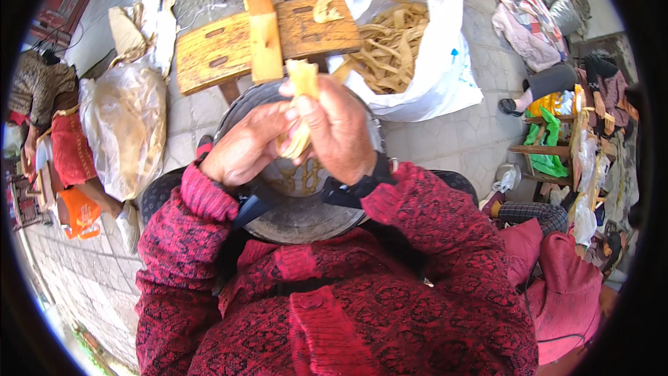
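My left hand [245, 145] and my right hand [339, 131] meet above a round dark metal basin [299, 228]. Both pinch a pale yellow, flat strip [304, 78] that is folded or looped on itself. Its upper end sticks up past my right thumb, and a rounded loop hangs below the fingers. What the strip is made of I cannot tell. Some narrow yellowish pieces [306, 179] lie in the bottom of the basin, partly hidden by my hands.
Beyond the basin stands a wooden bench [209, 45] with a wooden block [264, 42] across it and a small curled piece [325, 11] on top. A white sack [449, 63] holds many tan strips [393, 52]. Clear plastic bag [129, 125] at left. People sit on both sides.
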`<state>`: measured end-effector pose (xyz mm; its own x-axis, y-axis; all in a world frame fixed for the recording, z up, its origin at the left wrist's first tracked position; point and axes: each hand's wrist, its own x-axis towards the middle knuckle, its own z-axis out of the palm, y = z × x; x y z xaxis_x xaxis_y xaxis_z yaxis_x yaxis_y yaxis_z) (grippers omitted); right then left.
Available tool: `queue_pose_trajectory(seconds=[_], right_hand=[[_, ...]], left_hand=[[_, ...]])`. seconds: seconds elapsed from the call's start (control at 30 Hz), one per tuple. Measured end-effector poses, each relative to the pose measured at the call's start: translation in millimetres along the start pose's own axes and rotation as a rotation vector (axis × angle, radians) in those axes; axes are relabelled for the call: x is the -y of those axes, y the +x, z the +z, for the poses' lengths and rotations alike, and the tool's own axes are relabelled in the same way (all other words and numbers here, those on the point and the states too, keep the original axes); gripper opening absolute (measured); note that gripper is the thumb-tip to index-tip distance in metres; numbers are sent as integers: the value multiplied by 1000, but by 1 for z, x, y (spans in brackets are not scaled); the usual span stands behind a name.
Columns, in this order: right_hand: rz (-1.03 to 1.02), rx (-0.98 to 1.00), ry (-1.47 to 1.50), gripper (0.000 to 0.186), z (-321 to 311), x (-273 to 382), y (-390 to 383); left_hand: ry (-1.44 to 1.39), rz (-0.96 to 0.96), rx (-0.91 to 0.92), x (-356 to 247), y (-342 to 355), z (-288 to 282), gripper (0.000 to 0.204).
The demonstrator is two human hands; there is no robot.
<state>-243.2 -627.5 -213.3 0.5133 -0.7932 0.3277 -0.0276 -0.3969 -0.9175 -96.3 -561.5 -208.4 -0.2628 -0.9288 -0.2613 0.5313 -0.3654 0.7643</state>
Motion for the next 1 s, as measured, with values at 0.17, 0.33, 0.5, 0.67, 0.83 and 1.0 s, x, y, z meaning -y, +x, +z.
queue_pose_trajectory(seconds=[0.17, 0.33, 0.5, 0.67, 0.83, 1.0], right_hand=[[30, 45, -112, 13, 0, -6, 2], [244, 245, -39, 31, -5, -12, 11], [165, 415, 33, 37, -15, -24, 16], [123, 450, 70, 44, -16, -25, 18], [27, 326, -31, 42, -16, -14, 14], [-60, 291, 9, 37, -17, -5, 13]], left_hand=[[454, 57, -107, -15, -8, 1, 11], [1431, 772, -327, -16, -5, 11, 18], [1403, 724, -308, -12, -5, 15, 21], [1334, 725, -325, -9, -6, 9, 19], [1090, 673, -382, -5, -7, 5, 15], [296, 460, -334, -8, -9, 2, 17]])
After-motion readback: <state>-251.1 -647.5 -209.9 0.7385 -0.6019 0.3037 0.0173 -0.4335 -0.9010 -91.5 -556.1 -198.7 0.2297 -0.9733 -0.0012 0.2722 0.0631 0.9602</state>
